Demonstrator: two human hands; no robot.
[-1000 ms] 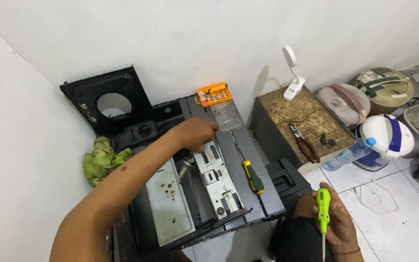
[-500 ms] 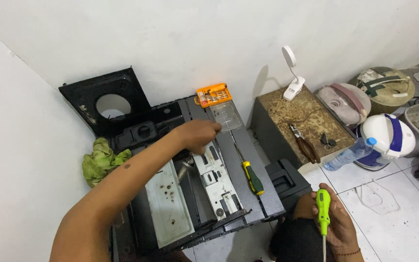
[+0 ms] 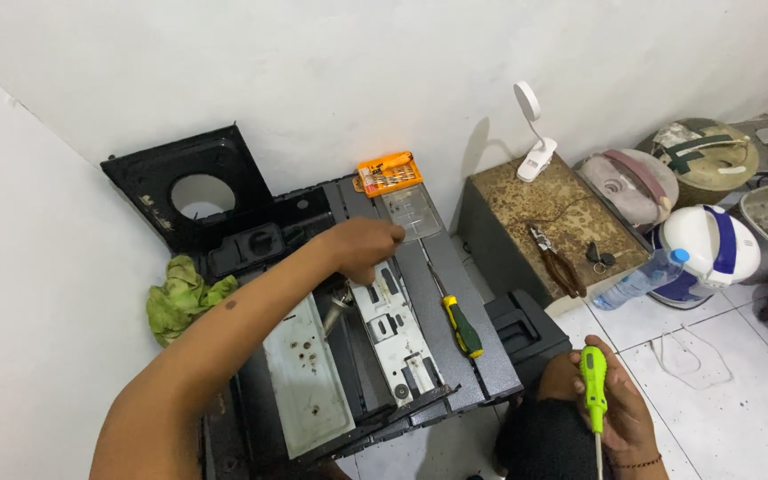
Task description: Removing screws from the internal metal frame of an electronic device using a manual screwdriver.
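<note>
Head view, looking down w/ both arms out over an opened dark metal cabinet [image 3: 491, 373] lying on its back by the wall. Left hand [image 3: 366, 249] reaches across to the middle of it, fingers curled and pressed together, knuckles up, on the top end of a white metal lock plate [image 3: 395, 333]; can't tell if it pinches a small part there or just presses, since the hand hides the contact. Plate lies lengthwise inside the cabinet, slots and holes facing up, prob. so the fittings stay reachable from above. Right hand [image 3: 611, 413] sits low near the body, closed around a green-handled screwdriver [image 3: 593, 391], handle up, shaft pointing down out of frame; held back, away from the work. Second screwdriver, green/yellow handle [image 3: 462, 324], lies on the cabinet's right edge just beside the plate, within easy reach. Pale rusty-spotted panel [image 3: 304, 378] lies left of the plate. Orange bit set [image 3: 388, 172] rests at the far end by the wall, clear plastic lid [image 3: 411, 213] next to it. Black panel w/ round hole [image 3: 190, 191] leans against the wall at back left; green rag [image 3: 180, 298] on the floor below it. Right side: brown-topped box [image 3: 553, 209] w/ pliers [image 3: 555, 262] and a white clip lamp [image 3: 533, 133], water bottle [image 3: 637, 283] near it on the tiles.
</note>
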